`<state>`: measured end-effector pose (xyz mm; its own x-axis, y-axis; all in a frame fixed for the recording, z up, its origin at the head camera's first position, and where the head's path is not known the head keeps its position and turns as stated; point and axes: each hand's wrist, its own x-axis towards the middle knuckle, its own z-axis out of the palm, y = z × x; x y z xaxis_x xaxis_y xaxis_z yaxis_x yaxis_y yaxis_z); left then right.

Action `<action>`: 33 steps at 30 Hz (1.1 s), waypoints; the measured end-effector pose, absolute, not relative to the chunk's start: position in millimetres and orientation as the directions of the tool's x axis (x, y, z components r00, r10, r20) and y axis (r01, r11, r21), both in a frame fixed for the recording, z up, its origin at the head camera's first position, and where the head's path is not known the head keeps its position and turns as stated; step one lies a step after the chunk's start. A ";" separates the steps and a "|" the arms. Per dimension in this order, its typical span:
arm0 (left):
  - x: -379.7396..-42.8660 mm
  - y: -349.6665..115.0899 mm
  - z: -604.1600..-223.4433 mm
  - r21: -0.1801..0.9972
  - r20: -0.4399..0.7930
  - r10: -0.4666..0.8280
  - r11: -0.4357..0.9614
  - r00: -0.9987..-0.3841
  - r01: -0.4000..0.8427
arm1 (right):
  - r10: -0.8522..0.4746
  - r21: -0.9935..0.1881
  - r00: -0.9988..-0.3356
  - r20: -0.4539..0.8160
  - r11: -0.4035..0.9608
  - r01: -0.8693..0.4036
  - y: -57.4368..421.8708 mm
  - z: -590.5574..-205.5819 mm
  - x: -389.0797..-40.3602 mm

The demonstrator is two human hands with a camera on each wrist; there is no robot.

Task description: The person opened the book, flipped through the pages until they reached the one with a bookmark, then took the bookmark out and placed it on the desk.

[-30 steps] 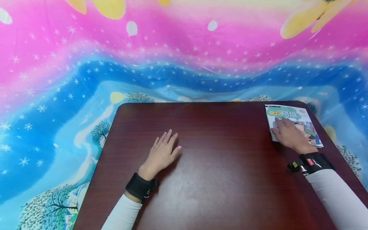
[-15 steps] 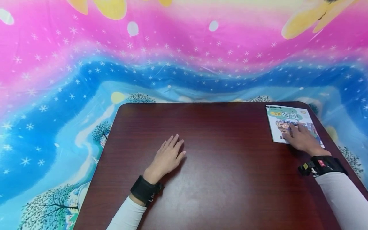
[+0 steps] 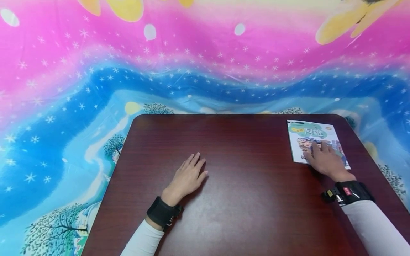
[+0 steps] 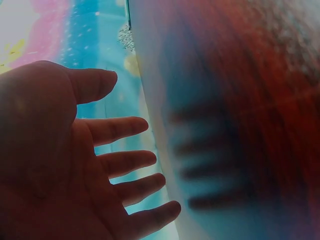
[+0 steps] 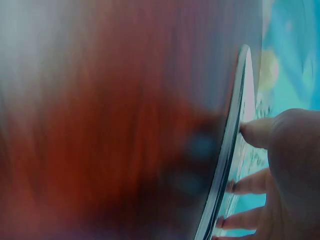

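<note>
Bare right hand [image 3: 326,161] on thin white illustrated paperback [image 3: 310,140], far right of dark-red wooden table [image 3: 240,170].
Head: spread fingers [image 3: 316,150] hide lower artwork from me. Left wrist: bare left hand [image 4: 70,155] spread, palm dim. Right wrist: thumb [image 5: 260,132] touching paperback, lowest finger cropped.

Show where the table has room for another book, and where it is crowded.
The widest bare stretch of the table lies between the left hand and the book, running back to the far edge. A narrower strip separates that hand from the left edge. The far right corner is crowded: the book lies there, the right hand over it.
</note>
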<state>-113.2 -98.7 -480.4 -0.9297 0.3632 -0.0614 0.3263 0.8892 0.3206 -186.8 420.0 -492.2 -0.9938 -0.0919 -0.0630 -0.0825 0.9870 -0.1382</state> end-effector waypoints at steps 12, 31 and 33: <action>-112.4 -95.8 -479.0 0.298 -0.071 0.368 0.895 -0.927 0.333 | -0.110 -0.131 -0.994 -0.028 0.986 -0.105 355.1 -490.3 -165.9; -111.9 -77.6 -478.0 0.313 -0.074 0.407 0.877 -0.911 0.366 | -0.139 -0.108 -0.989 -0.043 0.985 -0.134 247.7 -487.1 -129.4; -111.7 -74.8 -477.9 0.310 -0.073 0.410 0.876 -0.909 0.370 | -0.144 -0.101 -0.989 -0.031 0.985 -0.140 239.0 -488.4 -127.0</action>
